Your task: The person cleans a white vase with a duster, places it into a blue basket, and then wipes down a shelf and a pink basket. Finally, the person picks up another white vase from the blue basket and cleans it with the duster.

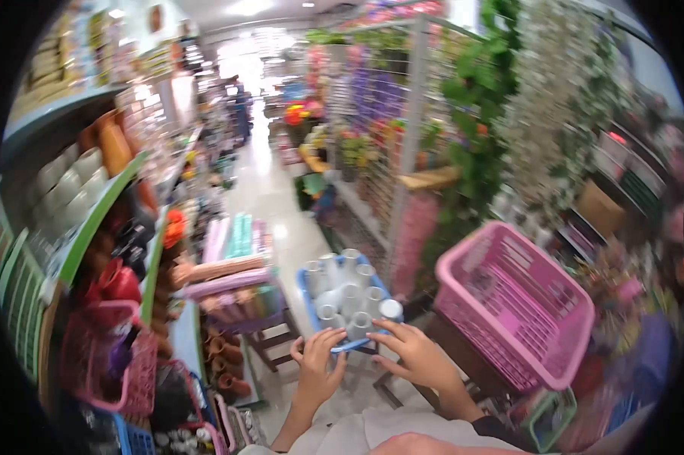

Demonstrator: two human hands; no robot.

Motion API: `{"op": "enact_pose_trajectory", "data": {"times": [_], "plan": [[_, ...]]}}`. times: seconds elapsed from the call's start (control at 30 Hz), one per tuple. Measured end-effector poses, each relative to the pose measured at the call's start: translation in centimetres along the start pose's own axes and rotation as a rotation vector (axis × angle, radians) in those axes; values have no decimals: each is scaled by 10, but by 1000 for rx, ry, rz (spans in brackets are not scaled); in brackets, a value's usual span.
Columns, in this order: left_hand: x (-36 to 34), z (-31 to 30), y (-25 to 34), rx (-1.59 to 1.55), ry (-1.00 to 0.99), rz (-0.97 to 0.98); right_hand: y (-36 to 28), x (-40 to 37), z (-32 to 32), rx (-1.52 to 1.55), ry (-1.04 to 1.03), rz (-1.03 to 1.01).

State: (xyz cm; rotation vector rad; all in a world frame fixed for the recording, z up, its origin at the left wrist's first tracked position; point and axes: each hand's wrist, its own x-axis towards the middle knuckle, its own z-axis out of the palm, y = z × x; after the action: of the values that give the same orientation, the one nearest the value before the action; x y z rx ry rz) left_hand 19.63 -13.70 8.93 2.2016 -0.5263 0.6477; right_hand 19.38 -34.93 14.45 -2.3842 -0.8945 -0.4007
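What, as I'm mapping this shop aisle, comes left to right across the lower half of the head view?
Red mesh plastic basket, pink and green rolled mats, blue plastic tray of white cups, pink slatted plastic basket.

Standing on the pale tiled floor [277,189] of the aisle: a dark wooden stand [463,360], carrying a pink basket [524,303] tilting on top. Sitting just beside that, a blue tray [308,292] holding white cups [349,292] upright. Nearby, bearing rolled mats [228,277], a low brown stool [270,337].
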Motion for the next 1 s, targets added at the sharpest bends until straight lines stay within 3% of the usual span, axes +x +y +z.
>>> {"op": "enact_pose_trajectory", "data": {"times": [0.2, 0.47, 0.57, 0.73, 0.8, 0.87, 1.0], "plan": [[45, 66, 45, -266, -225, 266, -6, -74, -67, -138, 238, 326], [153, 97, 86, -399, -343, 597, -20, -126, -130, -339, 298, 543], [204, 114, 101, -349, -476, 751, -16, -119, -158, -529, 162, 522], [271, 178, 116, -249, -616, 1021, 32, -91, -189, -538, -82, 494], [283, 210, 116, -62, -697, 1159, 72, -83, -191, -411, -312, 601], [289, 237, 125, 245, -884, 1212, 115, -81, -181, -471, -345, 643], [276, 297, 127, 566, -1024, 1329, 199, -85, -154, -477, -395, 759]]}}
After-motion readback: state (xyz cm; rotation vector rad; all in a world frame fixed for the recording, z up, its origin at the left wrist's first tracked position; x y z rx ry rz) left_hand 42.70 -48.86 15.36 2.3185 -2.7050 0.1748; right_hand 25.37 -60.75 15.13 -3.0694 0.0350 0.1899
